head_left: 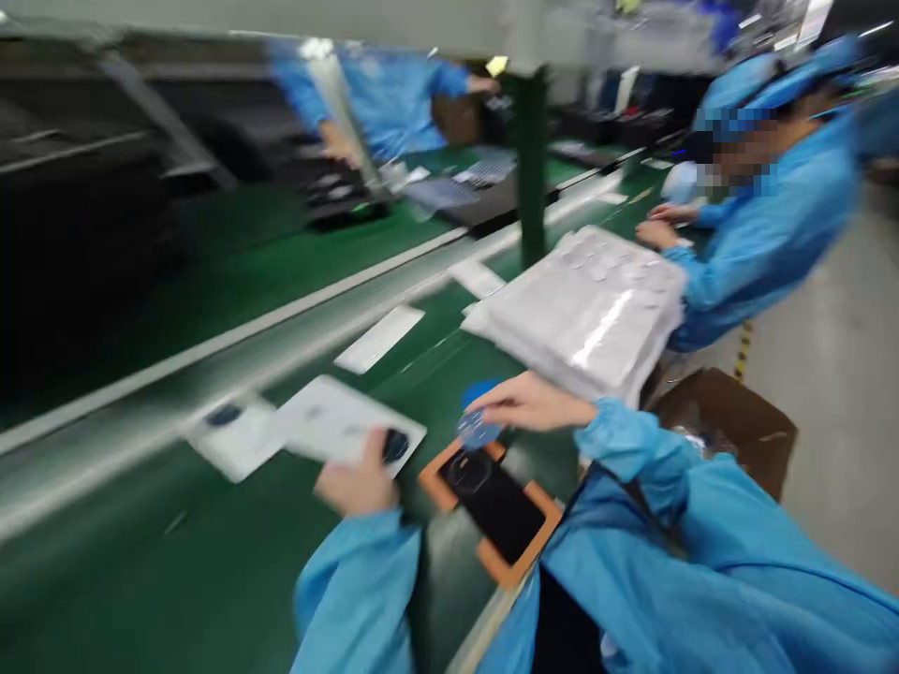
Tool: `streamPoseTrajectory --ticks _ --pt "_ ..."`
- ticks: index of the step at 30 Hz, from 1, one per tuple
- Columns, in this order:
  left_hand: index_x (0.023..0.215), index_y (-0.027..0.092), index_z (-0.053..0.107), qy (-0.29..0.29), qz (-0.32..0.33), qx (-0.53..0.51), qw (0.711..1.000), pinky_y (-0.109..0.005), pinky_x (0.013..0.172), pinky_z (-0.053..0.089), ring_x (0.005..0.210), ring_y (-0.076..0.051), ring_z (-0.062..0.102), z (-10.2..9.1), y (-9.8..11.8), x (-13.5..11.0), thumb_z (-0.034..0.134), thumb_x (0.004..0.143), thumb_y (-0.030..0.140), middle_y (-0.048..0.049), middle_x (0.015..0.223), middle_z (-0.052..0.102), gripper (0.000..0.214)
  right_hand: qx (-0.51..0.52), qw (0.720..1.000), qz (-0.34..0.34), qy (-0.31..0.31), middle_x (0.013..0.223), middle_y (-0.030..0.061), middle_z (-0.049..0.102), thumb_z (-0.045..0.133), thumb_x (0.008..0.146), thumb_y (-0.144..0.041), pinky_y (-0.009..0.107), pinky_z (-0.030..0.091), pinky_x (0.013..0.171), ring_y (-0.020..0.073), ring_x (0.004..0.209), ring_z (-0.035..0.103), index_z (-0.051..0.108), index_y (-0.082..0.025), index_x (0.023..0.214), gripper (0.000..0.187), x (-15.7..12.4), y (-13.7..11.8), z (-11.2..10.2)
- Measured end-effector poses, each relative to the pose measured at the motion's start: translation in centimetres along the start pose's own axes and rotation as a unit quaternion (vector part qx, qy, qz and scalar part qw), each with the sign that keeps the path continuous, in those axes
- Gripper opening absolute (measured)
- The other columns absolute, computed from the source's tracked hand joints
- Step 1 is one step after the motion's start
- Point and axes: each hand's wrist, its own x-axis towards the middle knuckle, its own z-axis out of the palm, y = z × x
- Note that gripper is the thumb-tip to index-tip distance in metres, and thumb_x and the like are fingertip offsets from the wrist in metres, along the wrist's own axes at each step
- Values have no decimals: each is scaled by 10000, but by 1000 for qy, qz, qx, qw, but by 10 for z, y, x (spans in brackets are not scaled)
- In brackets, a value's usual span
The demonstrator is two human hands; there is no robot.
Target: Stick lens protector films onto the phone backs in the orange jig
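Observation:
My left hand point(361, 477) is closed on the near edge of a white phone-shaped panel point(319, 417), its thumb beside a dark round spot at the panel's end. Another white panel point(239, 440) with a dark spot lies to its left, partly covered. Pinched in the fingers of my right hand point(534, 402) is a translucent bluish round disc point(478, 429), just above the top of an orange holder point(500, 562). A black phone point(498, 505) with a big round camera ring sits in that holder. A solid blue round thing point(483, 393) shows behind my right fingers.
A stack of clear-white plastic trays point(582, 309) stands beyond my right hand. White strips point(379, 339) lie on the green bench point(231, 580). A cardboard box point(730, 421) stands at the right. Co-workers in blue point(773, 234) sit ahead and across; a green post point(532, 168) rises between.

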Motion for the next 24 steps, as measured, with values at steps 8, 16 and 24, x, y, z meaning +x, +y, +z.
streamPoseTrajectory --ticks 8,16,24 --pt "949 104 789 10 -63 -240 969 -363 890 615 948 -265 765 19 -32 11 917 648 369 -106 976 806 420 113 984 131 -53 664 35 681 722 902 -405 253 540 540 135 561 639 742 -191 1042 257 9 34 25" --pt "1067 142 781 36 -11 -311 950 -429 1120 525 1219 -309 700 18 -41 13 821 766 659 -92 1143 780 599 -3 988 124 -95 687 10 699 696 883 -512 308 557 568 152 521 649 738 -189 1001 346 30 44 51" --pt "1024 141 773 6 -37 -365 930 -468 1057 554 1156 -324 720 20 -45 13 851 744 633 -82 1078 780 571 -221 971 -86 28 824 37 677 655 966 -365 322 544 609 180 695 652 743 -237 1043 173 27 31 47"
